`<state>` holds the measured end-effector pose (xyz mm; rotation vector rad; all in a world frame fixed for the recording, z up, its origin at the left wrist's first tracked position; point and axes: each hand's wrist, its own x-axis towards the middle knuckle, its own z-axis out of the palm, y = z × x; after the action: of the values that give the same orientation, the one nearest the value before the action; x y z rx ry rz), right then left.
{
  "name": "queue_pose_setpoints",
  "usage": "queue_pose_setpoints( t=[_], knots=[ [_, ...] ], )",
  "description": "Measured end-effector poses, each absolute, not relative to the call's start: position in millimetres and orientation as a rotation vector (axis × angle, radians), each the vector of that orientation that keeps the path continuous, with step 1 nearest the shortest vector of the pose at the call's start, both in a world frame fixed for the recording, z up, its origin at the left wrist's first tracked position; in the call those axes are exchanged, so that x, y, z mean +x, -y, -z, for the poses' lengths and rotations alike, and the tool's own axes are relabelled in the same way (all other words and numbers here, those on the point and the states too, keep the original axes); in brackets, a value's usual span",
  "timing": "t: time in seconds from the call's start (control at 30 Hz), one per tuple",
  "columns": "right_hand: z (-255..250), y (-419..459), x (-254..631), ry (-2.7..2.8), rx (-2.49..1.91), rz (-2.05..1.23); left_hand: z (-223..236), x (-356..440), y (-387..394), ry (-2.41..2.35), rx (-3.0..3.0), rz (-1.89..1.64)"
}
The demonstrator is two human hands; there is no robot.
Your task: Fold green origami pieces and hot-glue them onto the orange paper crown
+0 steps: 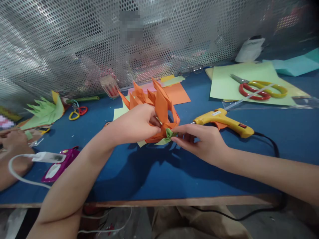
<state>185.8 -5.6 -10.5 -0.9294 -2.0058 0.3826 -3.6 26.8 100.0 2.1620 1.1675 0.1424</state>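
An orange folded-paper flower (162, 105) with pointed petals stands tilted above the blue table, gripped by my left hand (136, 124). My left fingers curl into its lower part, and some are hidden among the folds. A small green folded-paper leaf piece (169, 133) sits at the flower's lower edge. My right hand (203, 141) pinches that green piece between thumb and forefinger, against the orange paper. Just behind my right hand lies a yellow hot glue gun (224, 122), a clear glue stick coming out of its back.
Red-and-yellow scissors (259, 89) lie on light green paper (221, 79) at the right. Orange sheets (178, 93) are behind the flower. At left are a purple packet (62, 164), a white charger (48, 157), smaller scissors (77, 112) and another person's hand (15, 146). A perforated metal screen (74, 43) borders the back.
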Motion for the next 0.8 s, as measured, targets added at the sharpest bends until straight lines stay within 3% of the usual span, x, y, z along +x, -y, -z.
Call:
queue_pose_setpoints(
  t=[0.8],
  knots=[
    [9, 6, 185, 1.908, -1.037, -0.648, -97, 7, -12, -1.176, 2.157, -0.233]
  ],
)
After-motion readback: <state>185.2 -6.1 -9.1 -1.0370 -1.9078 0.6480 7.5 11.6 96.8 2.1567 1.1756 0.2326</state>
